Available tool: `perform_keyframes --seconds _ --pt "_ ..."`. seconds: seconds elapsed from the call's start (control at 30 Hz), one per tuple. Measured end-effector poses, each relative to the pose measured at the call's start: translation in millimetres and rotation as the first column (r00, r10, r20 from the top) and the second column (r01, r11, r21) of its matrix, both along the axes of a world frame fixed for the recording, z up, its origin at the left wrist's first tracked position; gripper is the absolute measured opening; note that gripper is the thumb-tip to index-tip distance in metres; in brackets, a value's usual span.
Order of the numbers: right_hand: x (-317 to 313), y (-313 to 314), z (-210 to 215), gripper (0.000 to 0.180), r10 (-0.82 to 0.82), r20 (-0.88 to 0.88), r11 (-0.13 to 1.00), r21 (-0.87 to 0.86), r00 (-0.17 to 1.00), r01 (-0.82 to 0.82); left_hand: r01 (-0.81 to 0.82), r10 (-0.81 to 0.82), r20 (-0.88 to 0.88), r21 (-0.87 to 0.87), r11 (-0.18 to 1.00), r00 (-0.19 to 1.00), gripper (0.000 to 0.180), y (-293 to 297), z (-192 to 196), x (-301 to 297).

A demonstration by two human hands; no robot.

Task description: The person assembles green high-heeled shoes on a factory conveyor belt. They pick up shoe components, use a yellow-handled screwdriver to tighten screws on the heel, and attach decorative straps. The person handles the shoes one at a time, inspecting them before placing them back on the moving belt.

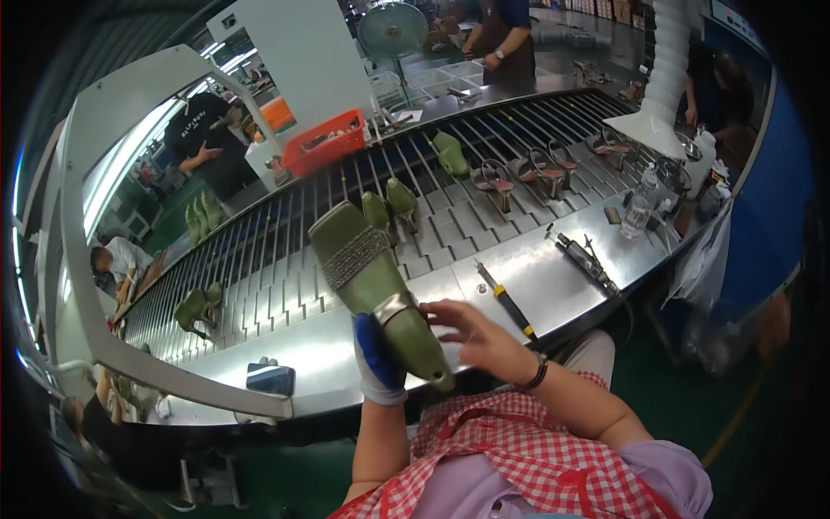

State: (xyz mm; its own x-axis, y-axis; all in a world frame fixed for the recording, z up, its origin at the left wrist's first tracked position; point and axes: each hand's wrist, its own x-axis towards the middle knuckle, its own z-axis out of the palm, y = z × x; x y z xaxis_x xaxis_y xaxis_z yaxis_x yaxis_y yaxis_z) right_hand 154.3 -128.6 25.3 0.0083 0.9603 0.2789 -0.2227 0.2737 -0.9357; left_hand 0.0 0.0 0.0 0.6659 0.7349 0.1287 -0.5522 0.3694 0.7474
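In the middle of the head view, my left hand, in a white and blue glove, holds a sandal on a green shoe last from its left side. The toe end points away from me, up and to the left. A band of glittering stones crosses the front, and a shiny metallic strap goes round the narrower part. My bare right hand is at the right side of this strap, its fingers stretched out and apart; the fingertips are at or very near it. The heel part is hidden.
A slatted metal conveyor carries green lasts and heeled sandals. On the metal ledge lie a yellow and black pen-like tool, an air tool and a phone. Clear bottles stand right; co-workers stand beyond.
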Motion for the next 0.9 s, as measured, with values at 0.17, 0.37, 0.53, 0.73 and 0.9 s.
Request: perform_keyframes --seconds 0.17,0.37,0.53,0.73,0.9 --pt "-26 11 -16 0.074 -0.353 0.013 0.934 -0.048 0.936 0.353 -0.139 0.449 -0.198 0.777 0.614 0.872 0.063 -2 69 11" --pt "-23 20 -17 0.062 -0.218 -0.464 0.963 0.041 0.859 0.266 -0.591 0.639 0.093 0.5 0.633 0.764 0.043 8 58 15" --pt "-28 17 -18 0.064 -0.302 -0.305 0.941 0.054 0.903 0.333 0.045 0.06 0.317 -0.315 0.948 0.947 0.035 10 42 25" --pt "-32 13 -3 0.049 -0.375 -0.104 0.925 -0.111 0.921 0.364 -0.233 0.299 0.111 -0.398 0.887 0.948 0.045 3 44 18" --pt "-42 7 -5 0.045 -0.4 -0.029 0.913 -0.094 0.916 0.396 -0.148 0.27 0.299 -0.374 0.916 0.915 0.026 10 28 12"
